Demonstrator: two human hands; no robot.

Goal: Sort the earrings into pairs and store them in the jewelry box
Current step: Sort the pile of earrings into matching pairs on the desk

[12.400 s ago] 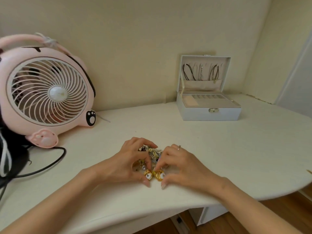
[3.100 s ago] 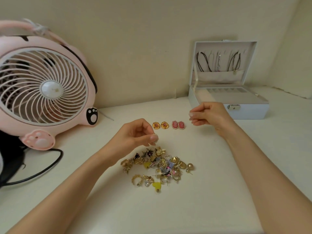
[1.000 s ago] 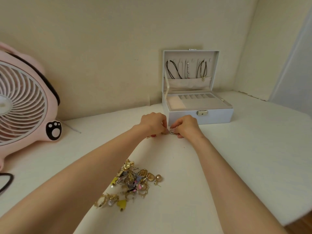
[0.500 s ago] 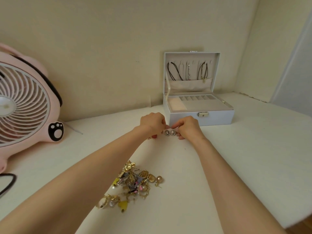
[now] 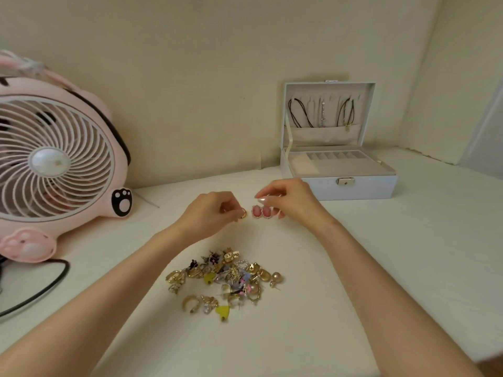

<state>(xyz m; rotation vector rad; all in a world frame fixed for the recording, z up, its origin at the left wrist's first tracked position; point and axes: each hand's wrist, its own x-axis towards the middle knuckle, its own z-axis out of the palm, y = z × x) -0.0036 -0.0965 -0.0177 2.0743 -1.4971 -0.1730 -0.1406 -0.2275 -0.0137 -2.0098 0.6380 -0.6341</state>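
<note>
A mixed pile of earrings (image 5: 226,281), mostly gold with some yellow, pink and pearl pieces, lies on the white desk (image 5: 408,254) between my forearms. Beyond it a pink oval pair (image 5: 261,211) sits side by side. A gold earring (image 5: 243,213) shows at the fingertips of my left hand (image 5: 211,213), whose fingers are loosely curled and hide the rest of that pair. My right hand (image 5: 292,204) hovers just right of and above the pink pair, thumb and forefinger apart, holding nothing I can see. The white jewelry box (image 5: 353,189) stands open behind it.
A pink fan (image 5: 54,159) fills the left side, its black cable (image 5: 46,289) looping on the desk. Necklaces hang inside the box lid (image 5: 326,112). The wall runs close behind, and the desk's front edge is at lower right.
Half a second ago both hands pinched a small black-and-white pair together near the box. Now they have parted and lifted, and that pair is out of sight behind my right hand.
</note>
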